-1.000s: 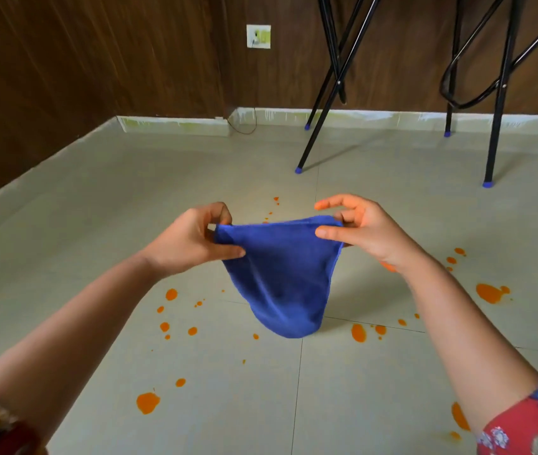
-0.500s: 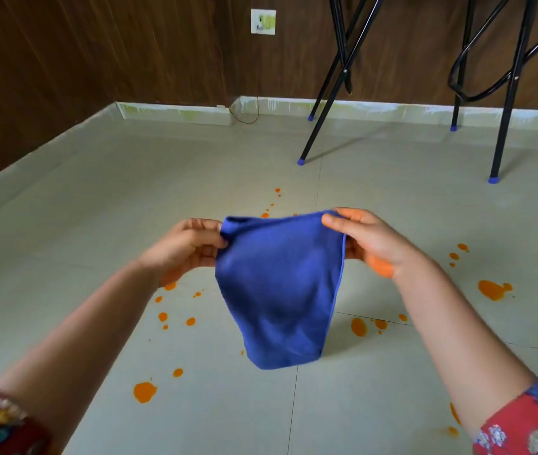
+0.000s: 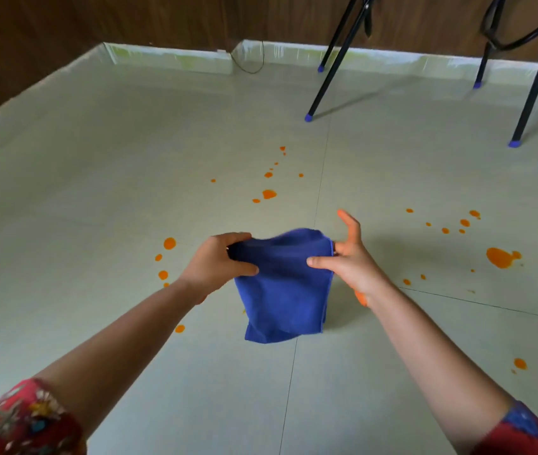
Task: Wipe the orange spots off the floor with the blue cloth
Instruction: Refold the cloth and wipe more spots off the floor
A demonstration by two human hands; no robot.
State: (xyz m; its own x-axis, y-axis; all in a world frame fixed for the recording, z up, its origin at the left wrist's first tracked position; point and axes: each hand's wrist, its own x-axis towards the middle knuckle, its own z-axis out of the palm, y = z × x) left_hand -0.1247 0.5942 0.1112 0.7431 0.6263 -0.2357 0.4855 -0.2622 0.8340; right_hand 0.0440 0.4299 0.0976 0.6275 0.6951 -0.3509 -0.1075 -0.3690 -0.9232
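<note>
Blue cloth hangs between my hands, above the floor: left hand grips one corner, right hand pinches the other, half open. I should fold it flat before pressing on spots.

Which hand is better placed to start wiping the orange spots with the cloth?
Probably the left hand: it grips the cloth fully, and orange spots lie close beside it. The right hand only pinches an edge, fingers spread.
</note>
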